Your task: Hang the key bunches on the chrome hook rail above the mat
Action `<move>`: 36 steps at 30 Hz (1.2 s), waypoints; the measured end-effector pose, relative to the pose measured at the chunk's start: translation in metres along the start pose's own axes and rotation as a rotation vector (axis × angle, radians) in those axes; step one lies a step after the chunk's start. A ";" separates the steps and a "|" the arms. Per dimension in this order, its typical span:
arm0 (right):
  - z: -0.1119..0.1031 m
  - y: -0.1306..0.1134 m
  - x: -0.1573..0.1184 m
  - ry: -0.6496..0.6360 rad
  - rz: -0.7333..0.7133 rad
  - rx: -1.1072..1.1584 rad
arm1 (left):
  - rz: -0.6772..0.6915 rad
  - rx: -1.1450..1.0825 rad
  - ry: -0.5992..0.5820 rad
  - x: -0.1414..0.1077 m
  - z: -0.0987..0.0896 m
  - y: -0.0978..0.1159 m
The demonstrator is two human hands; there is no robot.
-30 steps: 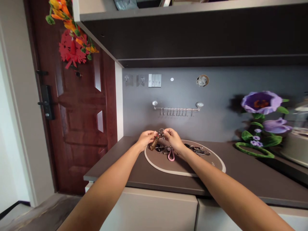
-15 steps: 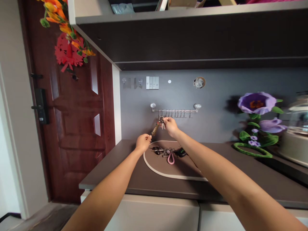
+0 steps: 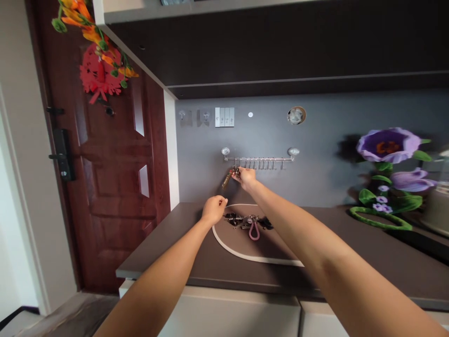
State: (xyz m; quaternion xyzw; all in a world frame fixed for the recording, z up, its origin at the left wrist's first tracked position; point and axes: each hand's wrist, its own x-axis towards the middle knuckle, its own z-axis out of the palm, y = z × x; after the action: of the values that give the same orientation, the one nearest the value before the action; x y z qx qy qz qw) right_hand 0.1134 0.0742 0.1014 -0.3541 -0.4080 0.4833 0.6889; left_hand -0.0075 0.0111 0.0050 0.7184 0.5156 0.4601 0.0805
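Note:
My right hand (image 3: pixel 247 179) is closed in a pinch on a bunch of keys (image 3: pixel 236 172), right below the left end of a clear hook rail (image 3: pixel 259 159) on the wall. From the bunch a brown lettered strap (image 3: pixel 226 179) hangs slanting down to the left. Whether the key ring sits on a hook is hidden by the fingers. My left hand (image 3: pixel 213 209) is just below the strap's lower end, fingers curled together, with nothing visible in them. More keys (image 3: pixel 242 221) with a pink loop (image 3: pixel 254 231) lie on a brown mat (image 3: pixel 242 245) under the hands.
A dark cabinet (image 3: pixel 266 47) overhangs the counter (image 3: pixel 168 252). Purple fabric flowers (image 3: pixel 388 145) on a green base stand at the right, near a domed appliance (image 3: pixel 437 206). At the left is a red-brown door (image 3: pixel 112 187) with orange flowers (image 3: pixel 91 35) before it.
My left hand has let go of the strap's lower end, which now hangs free. My right hand has brought the keys up closer to the rail. The view has shifted slightly.

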 end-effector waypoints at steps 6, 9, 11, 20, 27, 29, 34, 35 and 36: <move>0.000 0.004 0.000 -0.021 0.017 -0.012 | 0.051 0.090 0.000 -0.002 -0.002 0.003; -0.002 0.005 0.001 -0.021 0.015 -0.016 | 0.065 0.132 -0.004 -0.002 -0.003 0.003; -0.003 0.007 0.001 -0.031 0.016 -0.018 | 0.072 0.151 -0.008 -0.002 -0.003 0.003; -0.009 0.016 -0.002 -0.080 0.007 -0.088 | 0.079 0.178 -0.026 -0.002 -0.005 0.004; -0.016 0.017 -0.009 -0.084 -0.047 -0.176 | 0.072 0.161 -0.048 -0.001 -0.006 0.003; -0.019 0.017 -0.012 -0.106 -0.043 -0.187 | 0.069 0.126 -0.055 0.000 -0.005 0.000; -0.028 0.022 -0.022 -0.103 -0.034 -0.229 | 0.029 -0.005 -0.067 0.003 -0.002 -0.006; -0.031 0.023 -0.025 -0.086 -0.032 -0.246 | 0.028 -0.021 -0.069 0.004 -0.003 -0.007; -0.033 0.024 -0.029 -0.068 -0.025 -0.264 | 0.033 -0.033 -0.069 0.004 -0.003 -0.007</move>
State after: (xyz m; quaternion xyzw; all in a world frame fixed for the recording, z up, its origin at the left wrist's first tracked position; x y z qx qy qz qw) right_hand 0.1284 0.0503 0.0604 -0.4197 -0.4956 0.4285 0.6282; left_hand -0.0143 0.0164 0.0049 0.7408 0.4929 0.4446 0.1026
